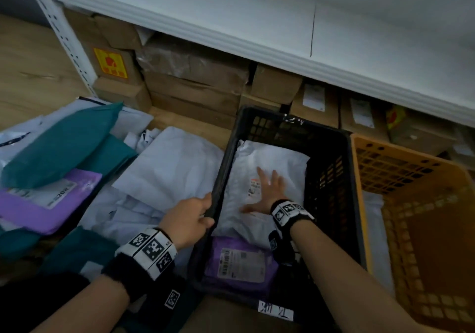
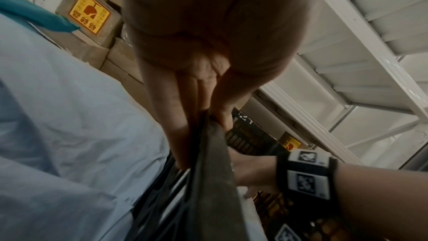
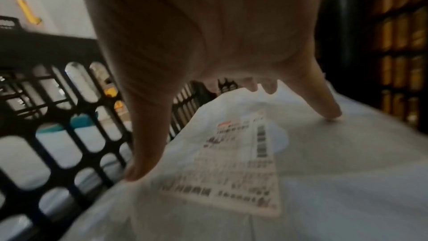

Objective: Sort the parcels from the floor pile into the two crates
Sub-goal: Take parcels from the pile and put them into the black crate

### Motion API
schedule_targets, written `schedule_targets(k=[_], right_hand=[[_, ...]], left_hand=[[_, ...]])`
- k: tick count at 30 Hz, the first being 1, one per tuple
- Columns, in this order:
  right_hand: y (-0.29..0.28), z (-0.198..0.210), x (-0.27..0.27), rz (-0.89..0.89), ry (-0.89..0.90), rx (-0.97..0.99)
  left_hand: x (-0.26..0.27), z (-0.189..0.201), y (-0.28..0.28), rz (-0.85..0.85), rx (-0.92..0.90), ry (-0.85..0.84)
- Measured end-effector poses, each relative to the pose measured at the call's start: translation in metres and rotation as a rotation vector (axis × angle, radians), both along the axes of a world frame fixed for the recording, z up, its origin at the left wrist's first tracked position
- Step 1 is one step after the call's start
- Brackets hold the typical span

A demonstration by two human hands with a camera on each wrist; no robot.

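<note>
the left hand [image 1: 191, 219] is seen gripping the left rim of the black crate [image 1: 331, 178]; in the left wrist view the fingers [image 2: 176, 116] are curled over the outer side of the rim and the thumb is pressed against its inner side, so the rim is pinched between them.

the right hand [image 1: 267, 191] is laid flat inside the black crate on a white parcel [image 1: 282, 160]. its fingers are spread and straight; in the right wrist view the thumb tip and one fingertip [image 3: 331, 113] are seen touching the white wrapping on either side of the shipping label [image 3: 234, 168], whose print is blurred. nothing is grasped by this hand.

the white parcel lies across the far and middle part of the black crate. a purple parcel [image 1: 241, 260] with a printed label lies in the near end of the same crate, partly under the white one.

the orange crate [image 1: 385, 168] stands just beside the black crate on its right; a pale item shows at its left inner edge, but what it is cannot be told.

the floor pile is spread to the left of the black crate: a large white mailer [image 1: 169, 168] just beside the crate wall, teal mailers [image 1: 59, 150] farther left, and a purple mailer [image 1: 46, 204] under one of them.

cardboard boxes [image 1: 195, 86] are stacked under a white shelf [image 1: 257, 24] behind the crates.
</note>
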State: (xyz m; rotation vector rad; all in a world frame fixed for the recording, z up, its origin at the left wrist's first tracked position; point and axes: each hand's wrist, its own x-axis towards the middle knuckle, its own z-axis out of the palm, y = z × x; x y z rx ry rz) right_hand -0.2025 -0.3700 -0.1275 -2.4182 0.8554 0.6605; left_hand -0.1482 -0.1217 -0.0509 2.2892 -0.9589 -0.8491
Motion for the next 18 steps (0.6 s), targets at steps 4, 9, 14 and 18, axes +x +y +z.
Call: schedule_targets(k=[4, 9, 14, 18], right_hand=[[0.009, -0.023, 0.028, 0.128, 0.136, -0.026], [0.031, -0.054, 0.035, 0.164, 0.329, -0.110], [0.034, -0.064, 0.035, 0.180, 0.307, -0.145], [0.034, -0.058, 0.036, 0.175, 0.313, -0.115]], left_hand=[[-0.001, 0.001, 0.000, 0.006, 0.053, -0.080], [0.000, -0.002, 0.000, -0.009, 0.086, -0.128], [-0.003, -0.003, 0.001, -0.022, 0.132, -0.147], [-0.004, -0.004, 0.002, -0.040, 0.095, -0.135]])
